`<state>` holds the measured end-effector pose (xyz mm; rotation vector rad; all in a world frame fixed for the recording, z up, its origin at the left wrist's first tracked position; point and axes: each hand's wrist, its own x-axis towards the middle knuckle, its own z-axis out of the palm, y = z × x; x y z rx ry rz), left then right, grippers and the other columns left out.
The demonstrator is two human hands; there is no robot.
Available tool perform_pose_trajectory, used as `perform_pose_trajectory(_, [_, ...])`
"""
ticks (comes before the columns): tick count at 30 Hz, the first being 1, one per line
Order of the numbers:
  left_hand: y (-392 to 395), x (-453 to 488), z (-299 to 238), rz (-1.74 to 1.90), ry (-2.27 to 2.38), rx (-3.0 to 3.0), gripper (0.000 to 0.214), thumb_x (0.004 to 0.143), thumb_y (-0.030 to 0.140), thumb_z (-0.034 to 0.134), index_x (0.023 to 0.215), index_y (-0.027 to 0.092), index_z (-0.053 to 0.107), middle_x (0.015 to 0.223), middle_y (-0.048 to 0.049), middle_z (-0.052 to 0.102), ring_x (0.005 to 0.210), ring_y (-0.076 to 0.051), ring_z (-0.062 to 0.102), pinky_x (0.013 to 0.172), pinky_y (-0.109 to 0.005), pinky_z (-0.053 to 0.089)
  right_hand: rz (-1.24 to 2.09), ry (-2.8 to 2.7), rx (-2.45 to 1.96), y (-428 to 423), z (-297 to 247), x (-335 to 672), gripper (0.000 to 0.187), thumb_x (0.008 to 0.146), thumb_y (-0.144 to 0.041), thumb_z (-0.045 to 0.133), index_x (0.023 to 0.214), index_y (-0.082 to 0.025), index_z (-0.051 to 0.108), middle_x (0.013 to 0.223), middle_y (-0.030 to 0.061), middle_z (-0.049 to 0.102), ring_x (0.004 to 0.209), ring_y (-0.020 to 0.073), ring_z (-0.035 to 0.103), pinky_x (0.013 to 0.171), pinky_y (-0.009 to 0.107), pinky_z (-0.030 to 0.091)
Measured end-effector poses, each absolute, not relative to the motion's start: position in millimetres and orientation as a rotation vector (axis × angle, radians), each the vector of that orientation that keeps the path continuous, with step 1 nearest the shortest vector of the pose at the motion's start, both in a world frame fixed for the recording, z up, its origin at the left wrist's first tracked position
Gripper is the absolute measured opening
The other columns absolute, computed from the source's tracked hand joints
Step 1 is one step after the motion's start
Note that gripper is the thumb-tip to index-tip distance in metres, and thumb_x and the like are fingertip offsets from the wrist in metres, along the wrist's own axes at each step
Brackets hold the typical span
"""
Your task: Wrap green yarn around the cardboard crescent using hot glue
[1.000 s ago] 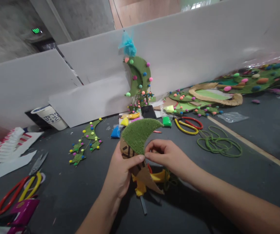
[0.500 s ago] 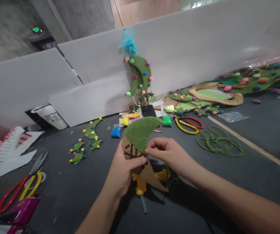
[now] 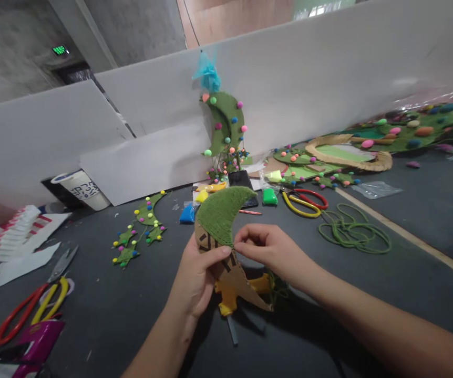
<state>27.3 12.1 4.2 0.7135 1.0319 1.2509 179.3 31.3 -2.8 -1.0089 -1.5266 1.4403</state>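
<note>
My left hand [image 3: 195, 270] grips a cardboard crescent [image 3: 228, 273], its thumb pressed flat across the front. Green yarn [image 3: 222, 210] covers the crescent's upper half in tight rows, while the lower half is bare brown cardboard with black marks. At the inner curve, my right hand [image 3: 271, 247] is closed in a pinch on the yarn where the wrapping ends; the strand between the fingers is mostly hidden. Beneath the crescent lies a yellow glue gun [image 3: 228, 299] with a grey glue stick [image 3: 232, 331] poking out, partly covered. Loose yarn [image 3: 281, 287] hangs beside it.
Red-and-yellow scissors lie at left [image 3: 39, 304] and right [image 3: 305, 203]. Behind are a green yarn coil [image 3: 354, 228], clay packets [image 3: 269, 197] and a small decorated moon with stars [image 3: 150, 210]. A finished moon [image 3: 228, 118] hangs on the white partition [image 3: 151, 152].
The crescent has shifted slightly left and turned a little in my left hand. My right hand stays at its inner edge, with its fingertips slightly further left.
</note>
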Motion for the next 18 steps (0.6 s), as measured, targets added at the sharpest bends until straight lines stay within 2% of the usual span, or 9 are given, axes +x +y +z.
perform_pose_trajectory(9, [9.9,23.7,0.7,1.219,0.995,0.784,0.038,0.064,0.009,0.076,0.098,0.016,0.06,0.081,0.0005,0.067,0.069,-0.01,0.063,0.064,-0.019,0.051,1.182,-1.638,-1.012,22.6,-3.1,178.1,0.007,0.078,-0.021,0.053,0.072,-0.019,0.056,0.057,-0.0061,0.042,0.052,0.009,0.038,0.049,0.021,0.03])
perform_pose_trajectory(14, [11.7,25.4,-0.2,1.272,0.936,0.867,0.052,0.067,0.009,0.075,0.112,0.02,0.053,0.099,-0.0027,0.068,0.086,-0.013,0.065,0.078,-0.024,0.051,1.005,-1.692,-1.012,19.9,-1.7,177.5,0.009,0.078,-0.019,0.052,0.07,-0.019,0.055,0.056,-0.0057,0.043,0.051,0.0091,0.039,0.049,0.02,0.031])
perform_pose_trajectory(18, [12.2,26.0,-1.0,1.28,0.974,0.933,0.052,0.07,0.014,0.075,0.115,0.023,0.051,0.107,-0.0038,0.067,0.1,-0.017,0.064,0.086,-0.027,0.05,0.957,-1.695,-1.017,19.6,0.3,179.3,0.01,0.08,-0.019,0.052,0.072,-0.019,0.056,0.059,-0.0048,0.048,0.053,0.0097,0.042,0.051,0.02,0.033])
